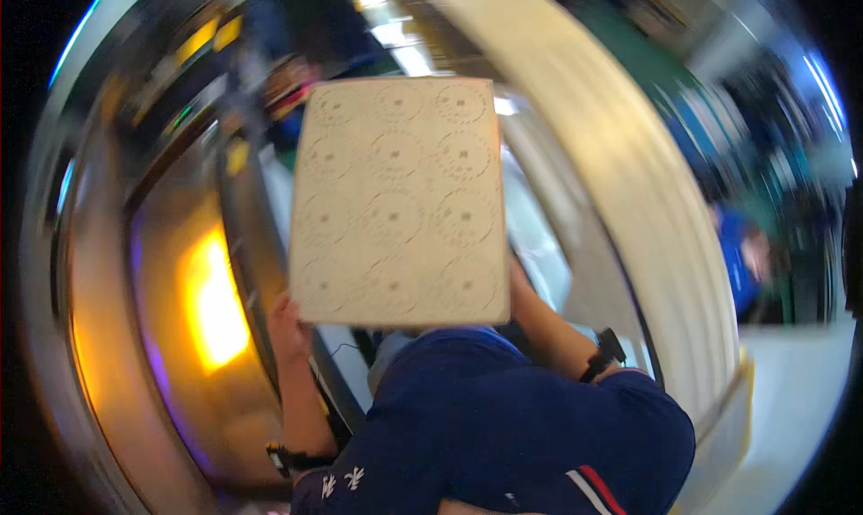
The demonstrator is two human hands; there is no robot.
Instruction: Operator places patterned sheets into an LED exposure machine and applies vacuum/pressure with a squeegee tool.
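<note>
A stiff, beige rectangular panel [427, 187] is held up in front of me. Rows of round, dashed cut or printed patterns cover it, each with a small dark mark at its centre. At its lower left corner, my left hand [289, 328] is closed on the edge. My right forearm [553, 331] reaches the panel's right edge, low down. The panel hides the right hand and its fingers.
On the left, a machine or frame [166, 308] has a bright yellow-orange glow. A long cream-coloured curved band [593, 110] runs along my right. A person in blue [742, 259] is farther right, blurred. White lights show at the top.
</note>
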